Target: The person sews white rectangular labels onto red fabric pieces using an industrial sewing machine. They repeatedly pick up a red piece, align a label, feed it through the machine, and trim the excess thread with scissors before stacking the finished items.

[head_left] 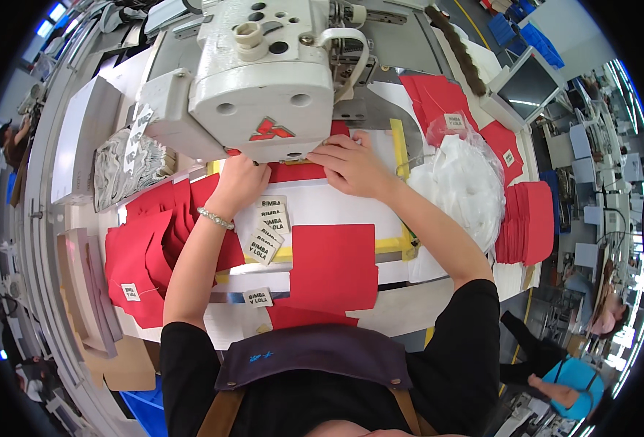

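Observation:
A white industrial sewing machine (pixel 260 102) stands in front of me over a red fabric piece (pixel 295 172). My left hand (pixel 245 178) has curled fingers at that piece's left part; their tips and any held object are hidden. My right hand (pixel 352 167) is on its right part, fingers bent together beneath the machine head, their grip unclear. Between my forearms lie several cream fabric labels (pixel 267 237) and loose red panels (pixel 333 266). A heap of red pieces (pixel 140 255) lies at left.
Folded cream material (pixel 129 167) and a white box (pixel 78 142) sit left. A white plastic-wrapped pile (pixel 453 197), red stacks (pixel 527 222) and a screen (pixel 526 87) are right. Other people (pixel 569 386) are at the right and left edges. Blue crates (pixel 536 44) stand behind.

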Available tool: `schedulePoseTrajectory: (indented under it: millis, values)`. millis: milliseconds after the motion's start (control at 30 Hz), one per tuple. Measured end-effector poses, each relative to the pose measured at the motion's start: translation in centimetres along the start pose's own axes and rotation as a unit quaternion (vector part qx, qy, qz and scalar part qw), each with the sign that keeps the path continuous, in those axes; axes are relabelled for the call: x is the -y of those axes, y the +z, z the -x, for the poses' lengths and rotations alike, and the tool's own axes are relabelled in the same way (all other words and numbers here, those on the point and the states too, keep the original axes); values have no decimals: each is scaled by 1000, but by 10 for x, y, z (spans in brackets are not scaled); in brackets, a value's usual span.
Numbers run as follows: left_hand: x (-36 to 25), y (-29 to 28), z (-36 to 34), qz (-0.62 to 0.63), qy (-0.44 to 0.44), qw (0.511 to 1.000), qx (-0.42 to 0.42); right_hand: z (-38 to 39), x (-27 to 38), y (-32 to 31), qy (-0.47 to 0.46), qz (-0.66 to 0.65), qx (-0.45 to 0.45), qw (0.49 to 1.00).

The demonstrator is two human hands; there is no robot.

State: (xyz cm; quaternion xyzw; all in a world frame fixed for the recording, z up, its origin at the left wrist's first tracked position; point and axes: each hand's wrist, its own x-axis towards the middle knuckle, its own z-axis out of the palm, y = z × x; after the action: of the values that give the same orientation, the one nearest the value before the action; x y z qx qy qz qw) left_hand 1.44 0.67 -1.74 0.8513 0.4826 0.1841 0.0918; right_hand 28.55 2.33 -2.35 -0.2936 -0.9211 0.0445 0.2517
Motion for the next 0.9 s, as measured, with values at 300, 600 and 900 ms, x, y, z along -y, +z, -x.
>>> schedulePoseTrajectory:
  millis: [300,600,900]
  values:
    - [-8,-14,-2,-5,-64,995,78,-11,27,-27,-18,76,75,994]
    - [-3,-30,32,-50,-42,998,15,-10,53,-28,-54,32,71,995]
    - [1,-27,33,-39,-29,999,-23,-22,16,-23,-75,17,28,997]
